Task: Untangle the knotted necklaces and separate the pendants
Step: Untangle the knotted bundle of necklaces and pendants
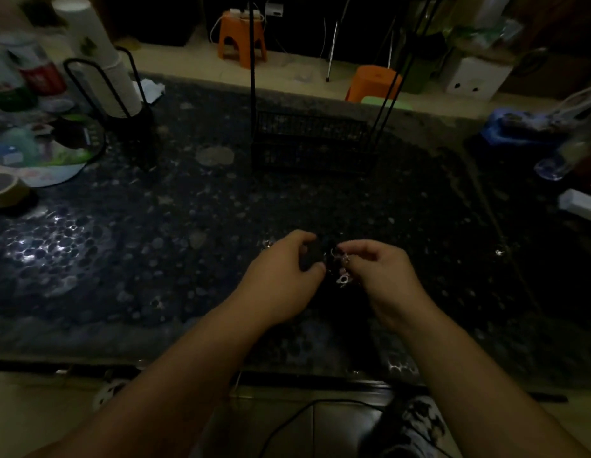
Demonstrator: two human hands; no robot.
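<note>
Low in the centre of the frame, above the dark table (188,200), the left hand (287,276) and right hand (376,276) pinch the bunched necklaces (337,262) between them. Chains look still knotted, with no pendant visibly freed, so most untangling seems left.

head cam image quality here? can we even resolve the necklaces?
Head view: very underexposed; the necklaces show only as a few glints between the left hand and right hand, chains unresolved. Glare patch on the glossy table at left. Cups and bottles at upper left are blurred; wide-angle bending at the edges.
</note>
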